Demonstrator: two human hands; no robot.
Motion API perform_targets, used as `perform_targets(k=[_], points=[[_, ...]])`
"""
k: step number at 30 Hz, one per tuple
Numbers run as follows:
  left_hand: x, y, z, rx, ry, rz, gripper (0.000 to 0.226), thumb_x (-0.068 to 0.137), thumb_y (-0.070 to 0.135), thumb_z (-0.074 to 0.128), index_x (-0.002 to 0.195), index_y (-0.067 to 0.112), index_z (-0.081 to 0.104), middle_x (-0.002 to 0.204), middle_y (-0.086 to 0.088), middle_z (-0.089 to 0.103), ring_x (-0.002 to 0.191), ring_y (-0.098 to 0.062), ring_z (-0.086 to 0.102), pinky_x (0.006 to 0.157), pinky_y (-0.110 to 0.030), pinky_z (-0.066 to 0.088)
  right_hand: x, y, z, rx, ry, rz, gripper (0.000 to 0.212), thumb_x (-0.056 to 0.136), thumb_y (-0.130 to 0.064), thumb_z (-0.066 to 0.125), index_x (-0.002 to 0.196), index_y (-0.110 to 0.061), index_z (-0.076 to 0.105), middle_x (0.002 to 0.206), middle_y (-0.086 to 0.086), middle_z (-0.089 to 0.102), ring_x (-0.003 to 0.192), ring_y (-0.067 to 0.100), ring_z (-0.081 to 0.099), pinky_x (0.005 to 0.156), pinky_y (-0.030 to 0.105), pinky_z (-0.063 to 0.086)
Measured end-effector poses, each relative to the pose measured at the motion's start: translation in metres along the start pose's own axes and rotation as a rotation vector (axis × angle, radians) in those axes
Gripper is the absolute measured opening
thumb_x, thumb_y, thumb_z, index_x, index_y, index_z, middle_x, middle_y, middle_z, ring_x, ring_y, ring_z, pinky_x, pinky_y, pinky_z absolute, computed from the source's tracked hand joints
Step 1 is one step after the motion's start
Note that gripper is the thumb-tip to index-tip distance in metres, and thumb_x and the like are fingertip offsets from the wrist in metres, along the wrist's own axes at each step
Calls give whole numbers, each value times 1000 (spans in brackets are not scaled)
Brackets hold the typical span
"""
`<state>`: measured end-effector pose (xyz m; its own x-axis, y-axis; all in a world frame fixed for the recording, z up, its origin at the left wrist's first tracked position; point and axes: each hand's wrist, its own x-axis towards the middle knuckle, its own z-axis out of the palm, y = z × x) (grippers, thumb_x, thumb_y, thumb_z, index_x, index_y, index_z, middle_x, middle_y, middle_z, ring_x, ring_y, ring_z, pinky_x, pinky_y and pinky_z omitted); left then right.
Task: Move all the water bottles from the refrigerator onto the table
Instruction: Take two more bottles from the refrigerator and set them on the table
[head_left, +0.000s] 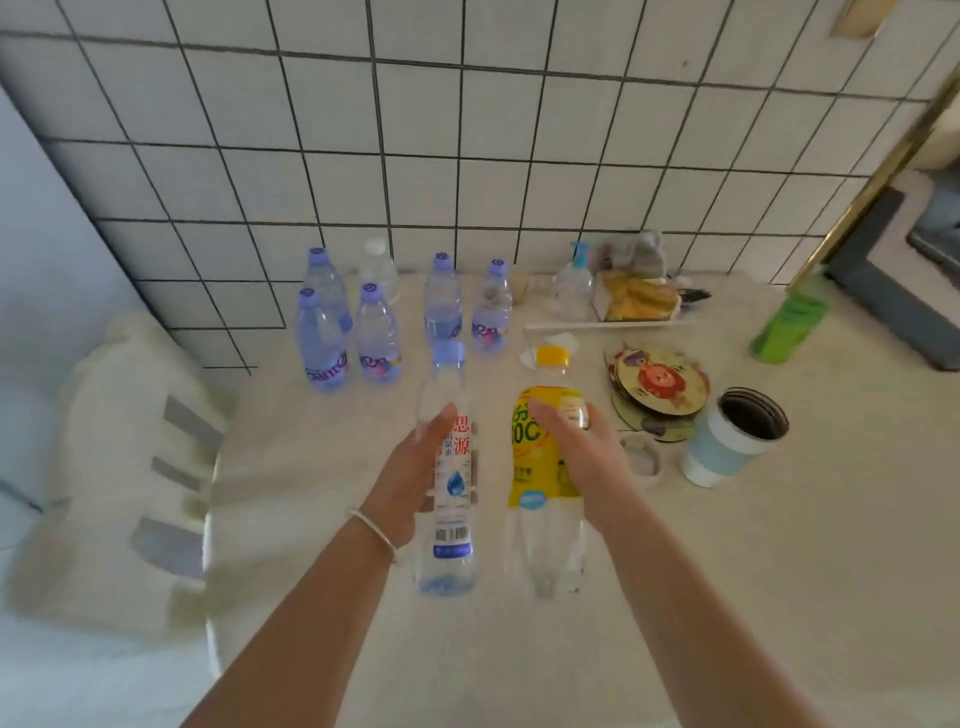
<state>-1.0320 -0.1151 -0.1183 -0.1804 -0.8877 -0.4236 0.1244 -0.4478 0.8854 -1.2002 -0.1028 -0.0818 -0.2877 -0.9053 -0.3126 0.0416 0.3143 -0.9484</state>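
- A clear water bottle with a blue cap (448, 467) stands upright on the pale table (779, 571), the person's left hand (410, 478) wrapped round its labelled middle, fingers curled behind it.
- Just beside it, the right hand (582, 447) grips a yellow-capped bottle with a yellow label (545, 467), fingers curled over the upper label; this bottle is also upright, the two standing close but apart.
- A thin bracelet (374, 532) circles the left wrist.
- Beyond the left hand, five purple-capped water bottles (374, 338) stand in a loose group on the table near the tiled wall (467, 130), with a clear white-capped bottle (378, 267) behind them.
- Beyond the right hand lies a tray (597, 325) holding a pump bottle (574, 283) and yellowish packets, too blurred to identify.
- To the right of the right hand sit round illustrated coasters (657, 387), a roll of tape (644, 460) and an open, dark-lined cup (732, 436); farther out stands a green bottle (789, 319).
- Left of the left hand, a cream cushioned chair (119, 467) stands against the table's edge.
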Motion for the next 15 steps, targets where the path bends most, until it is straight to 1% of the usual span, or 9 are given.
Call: perform_targets(k=[1, 2, 4, 5, 7, 10, 11, 13, 15], points=[[12, 5, 0, 12, 20, 10, 58, 58, 70, 66, 95, 25, 68, 81, -2, 72, 76, -25, 65, 90, -54, 49, 18, -3, 3, -1, -9, 6, 25, 74, -35, 74, 89, -23, 58, 89, 6, 69, 79, 21, 68, 76, 43, 58], [26, 7, 0, 26, 36, 23, 48, 66, 63, 67, 97, 26, 64, 81, 0, 70, 76, -22, 64, 85, -46, 51, 35, -4, 7, -4, -17, 18, 27, 72, -35, 75, 90, -23, 59, 93, 8, 70, 82, 24, 69, 78, 46, 58], [53, 10, -1, 46, 76, 28, 20, 81, 40, 64, 93, 25, 57, 80, 2, 65, 72, -15, 61, 67, -29, 44, 65, -5, 15, -9, -9, 34, 30, 73, -33, 75, 94, -19, 59, 96, 10, 70, 83, 24, 69, 77, 45, 58], [68, 14, -1, 62, 93, 19, 10, 84, 28, 63, 87, 26, 54, 79, 2, 63, 70, -13, 59, 62, -26, 39, 82, -6, 19, -14, 3, 30, 31, 74, -31, 75, 96, -17, 59, 96, 10, 70, 80, 22, 68, 74, 42, 58], [106, 22, -6, 76, 125, 5, 17, 83, 14, 67, 83, 25, 53, 79, -2, 63, 68, -14, 59, 62, -26, 42, 119, -9, 29, -39, 29, 20, 37, 69, -35, 78, 95, -16, 60, 94, 9, 69, 78, 20, 68, 73, 41, 58], [161, 24, -23, 138, 213, 44, 35, 74, 10, 76, 103, 11, 56, 82, -4, 68, 66, -11, 65, 62, -24, 49, 168, -6, 52, -149, 50, -1, 58, 45, -56, 76, 89, -22, 61, 90, 3, 71, 83, 21, 69, 80, 47, 57], [180, 24, -28, 180, 246, 76, 44, 71, 11, 78, 108, 6, 55, 81, -3, 69, 66, -10, 66, 62, -22, 50, 184, -4, 59, -181, 62, -17, 57, 42, -57, 75, 87, -24, 60, 88, 0, 70, 84, 20, 69, 80, 45, 57], [213, 29, -33, 266, 321, 144, 55, 66, 14, 82, 111, 4, 51, 80, -2, 70, 72, -16, 68, 71, -30, 52, 211, -4, 75, -237, 93, -74, 49, 49, -48, 80, 86, -29, 54, 87, -5, 66, 86, 20, 67, 78, 40, 56], [241, 37, -32, 334, 387, 224, 61, 61, 19, 85, 109, 7, 49, 83, -3, 69, 79, -18, 68, 78, -33, 53, 235, -3, 86, -278, 113, -138, 55, 52, -40, 83, 94, -28, 49, 89, -7, 62, 87, 19, 64, 76, 36, 53]])
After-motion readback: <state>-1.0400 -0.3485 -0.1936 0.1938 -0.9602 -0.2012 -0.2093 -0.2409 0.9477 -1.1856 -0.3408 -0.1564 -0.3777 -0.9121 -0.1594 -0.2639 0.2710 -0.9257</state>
